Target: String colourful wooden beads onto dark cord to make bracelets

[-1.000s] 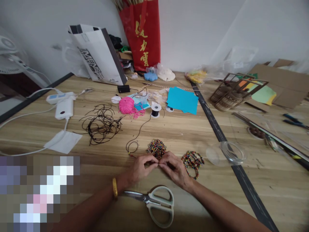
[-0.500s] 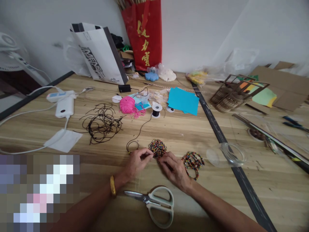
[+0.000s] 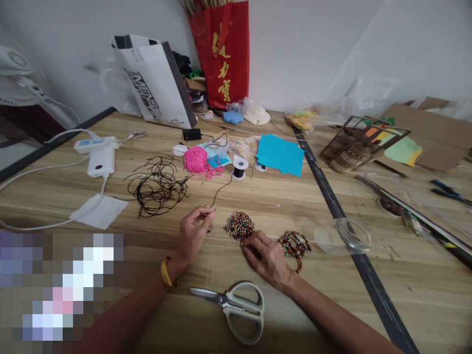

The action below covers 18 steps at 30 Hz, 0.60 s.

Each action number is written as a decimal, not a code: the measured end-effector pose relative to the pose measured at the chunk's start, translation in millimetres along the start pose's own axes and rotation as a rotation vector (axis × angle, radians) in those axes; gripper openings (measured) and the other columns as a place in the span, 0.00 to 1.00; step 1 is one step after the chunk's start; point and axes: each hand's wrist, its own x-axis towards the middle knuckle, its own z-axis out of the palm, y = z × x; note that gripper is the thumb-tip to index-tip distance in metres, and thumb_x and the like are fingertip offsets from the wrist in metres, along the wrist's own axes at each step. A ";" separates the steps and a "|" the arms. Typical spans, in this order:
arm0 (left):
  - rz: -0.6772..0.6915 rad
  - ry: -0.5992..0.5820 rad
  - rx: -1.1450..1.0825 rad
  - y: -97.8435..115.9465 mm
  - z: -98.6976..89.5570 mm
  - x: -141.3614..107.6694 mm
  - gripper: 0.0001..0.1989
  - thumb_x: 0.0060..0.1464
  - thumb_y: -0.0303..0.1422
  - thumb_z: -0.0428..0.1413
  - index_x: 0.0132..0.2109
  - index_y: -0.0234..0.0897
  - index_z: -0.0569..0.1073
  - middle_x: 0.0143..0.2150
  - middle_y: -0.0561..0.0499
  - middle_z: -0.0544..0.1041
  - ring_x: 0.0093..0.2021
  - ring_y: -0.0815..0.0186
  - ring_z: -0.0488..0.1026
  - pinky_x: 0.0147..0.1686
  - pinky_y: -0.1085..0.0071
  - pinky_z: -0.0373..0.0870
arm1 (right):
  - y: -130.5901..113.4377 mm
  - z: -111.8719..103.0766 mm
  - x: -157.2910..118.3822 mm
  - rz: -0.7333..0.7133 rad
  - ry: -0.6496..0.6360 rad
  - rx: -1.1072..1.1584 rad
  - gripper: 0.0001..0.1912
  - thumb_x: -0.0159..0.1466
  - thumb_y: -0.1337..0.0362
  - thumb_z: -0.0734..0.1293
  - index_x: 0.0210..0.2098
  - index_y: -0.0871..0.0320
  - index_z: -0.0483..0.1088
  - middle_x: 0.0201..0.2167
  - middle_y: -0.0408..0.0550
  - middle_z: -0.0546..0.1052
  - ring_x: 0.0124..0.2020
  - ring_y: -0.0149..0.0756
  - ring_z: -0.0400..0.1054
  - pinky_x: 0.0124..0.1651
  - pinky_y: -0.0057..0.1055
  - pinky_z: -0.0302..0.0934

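My left hand (image 3: 194,230) pinches the black cord (image 3: 221,188) near its end, left of the bead pile. The cord runs back to a white spool (image 3: 240,168) wound with black. At the near edge of the pile of small multicoloured beads (image 3: 239,226), my right hand (image 3: 266,255) has its fingers bent and pressed together; what they hold, if anything, is too small to make out. Strung bead loops (image 3: 297,245) lie just right of that hand. Scissors with pale handles (image 3: 236,307) rest on the table nearer to me, below both hands.
A tangle of black cord (image 3: 157,187) and a white power bank (image 3: 101,160) lie to the left. Pink yarn (image 3: 196,159) and blue paper (image 3: 280,155) are behind the beads. At right are a clear coil (image 3: 354,235), a small basket (image 3: 354,147) and pliers (image 3: 448,190).
My left hand has moved up and left, away from the beads, and now holds the black cord. My right hand stays at the pile.
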 end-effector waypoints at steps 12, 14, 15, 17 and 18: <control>-0.134 -0.030 -0.350 -4.0 -5.1 8.9 0.09 0.47 0.35 0.60 0.32 0.32 0.73 0.23 0.54 0.72 0.25 0.71 0.69 0.31 0.72 0.67 | -2.8 0.2 3.8 -0.045 -0.049 -0.038 0.10 0.68 0.67 0.58 0.42 0.57 0.71 0.34 0.50 0.73 0.34 0.34 0.70 0.34 0.27 0.64; -0.172 -0.059 -0.398 -4.0 -3.9 7.8 0.09 0.47 0.34 0.61 0.32 0.33 0.72 0.22 0.55 0.72 0.25 0.71 0.68 0.29 0.73 0.66 | -1.8 0.7 3.6 -0.062 -0.058 -0.055 0.10 0.68 0.67 0.58 0.43 0.57 0.71 0.35 0.50 0.73 0.34 0.34 0.70 0.34 0.27 0.64; -0.190 -0.078 -0.406 -3.4 -3.1 6.8 0.09 0.47 0.34 0.61 0.32 0.33 0.72 0.22 0.55 0.72 0.25 0.71 0.68 0.29 0.74 0.65 | -1.5 1.0 3.6 -0.068 -0.062 -0.065 0.10 0.68 0.67 0.58 0.43 0.57 0.71 0.36 0.51 0.73 0.34 0.34 0.70 0.34 0.27 0.64; -0.206 -0.129 -0.392 -0.7 -1.3 3.5 0.09 0.47 0.34 0.60 0.30 0.33 0.71 0.22 0.55 0.71 0.25 0.72 0.67 0.28 0.74 0.64 | -1.1 1.3 3.9 -0.074 -0.065 -0.078 0.10 0.68 0.67 0.58 0.42 0.57 0.71 0.35 0.51 0.73 0.34 0.34 0.70 0.35 0.27 0.64; -0.203 -0.160 -0.372 1.1 -0.3 1.5 0.08 0.47 0.34 0.60 0.30 0.33 0.71 0.22 0.54 0.72 0.24 0.72 0.67 0.28 0.74 0.64 | -1.2 1.4 4.1 -0.073 -0.063 -0.080 0.10 0.68 0.67 0.58 0.42 0.57 0.71 0.35 0.51 0.73 0.34 0.34 0.70 0.35 0.27 0.64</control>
